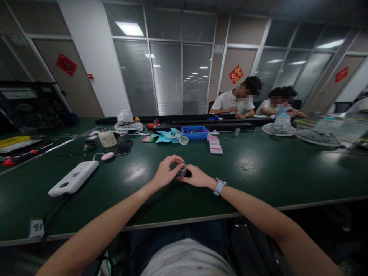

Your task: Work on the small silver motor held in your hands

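A small grey metallic part (182, 171) sits between my two hands over the green table (161, 207). My left hand (167, 170) reaches it from the left, thumb and fingertips curled in against its top. From the right, my right hand (198, 176) wraps round its side with thumb and forefinger; a watch is on that wrist. The part's underside is hidden, so whether it rests on the table I cannot tell.
A white power bank-like box (75, 178), a phone (124, 147) and a patterned jar (107, 137) lie left. Behind are light-blue fan blades (168, 136), a blue tray (195, 133) and a pink item (215, 145). Two people (234, 102) sit across the table.
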Demonstrator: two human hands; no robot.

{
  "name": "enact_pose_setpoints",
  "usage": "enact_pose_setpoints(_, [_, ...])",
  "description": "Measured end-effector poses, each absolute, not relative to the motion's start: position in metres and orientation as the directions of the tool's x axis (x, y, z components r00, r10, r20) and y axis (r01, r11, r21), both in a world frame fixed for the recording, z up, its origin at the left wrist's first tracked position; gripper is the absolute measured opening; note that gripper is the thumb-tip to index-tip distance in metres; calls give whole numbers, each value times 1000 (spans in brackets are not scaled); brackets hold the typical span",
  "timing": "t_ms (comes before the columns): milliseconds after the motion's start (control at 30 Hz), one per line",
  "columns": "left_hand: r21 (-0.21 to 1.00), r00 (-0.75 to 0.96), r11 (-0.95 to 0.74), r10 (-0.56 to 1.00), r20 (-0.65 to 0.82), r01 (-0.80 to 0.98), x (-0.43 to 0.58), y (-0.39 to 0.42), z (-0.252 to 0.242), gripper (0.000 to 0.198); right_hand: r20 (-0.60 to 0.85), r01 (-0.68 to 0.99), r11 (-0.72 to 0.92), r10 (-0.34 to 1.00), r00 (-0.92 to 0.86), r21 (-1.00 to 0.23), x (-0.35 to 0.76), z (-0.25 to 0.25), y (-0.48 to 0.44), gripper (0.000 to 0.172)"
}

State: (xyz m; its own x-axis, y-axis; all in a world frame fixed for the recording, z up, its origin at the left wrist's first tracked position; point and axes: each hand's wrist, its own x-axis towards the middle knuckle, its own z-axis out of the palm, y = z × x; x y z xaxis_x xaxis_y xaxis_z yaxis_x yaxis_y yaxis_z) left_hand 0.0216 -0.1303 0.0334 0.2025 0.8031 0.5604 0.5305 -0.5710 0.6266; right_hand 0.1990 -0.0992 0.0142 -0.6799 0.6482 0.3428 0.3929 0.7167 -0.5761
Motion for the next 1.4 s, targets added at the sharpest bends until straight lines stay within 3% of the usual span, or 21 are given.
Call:
enact_pose_setpoints(433, [781, 152, -495, 866, 476, 380, 23, -124, 25, 14, 354, 392, 733, 635, -687, -556, 200, 16, -100, 35])
enact_pose_setpoints(1100, [817, 133, -490, 871, 473, 305, 25, -124, 28, 16, 357, 408, 739, 637, -683, -537, 201, 14, -99, 37])
enact_pose_setpoints(1400, [776, 174, -505, 862, 476, 377, 23, -126, 30, 17, 364, 376, 738, 627, -688, -560, 200, 17, -102, 33])
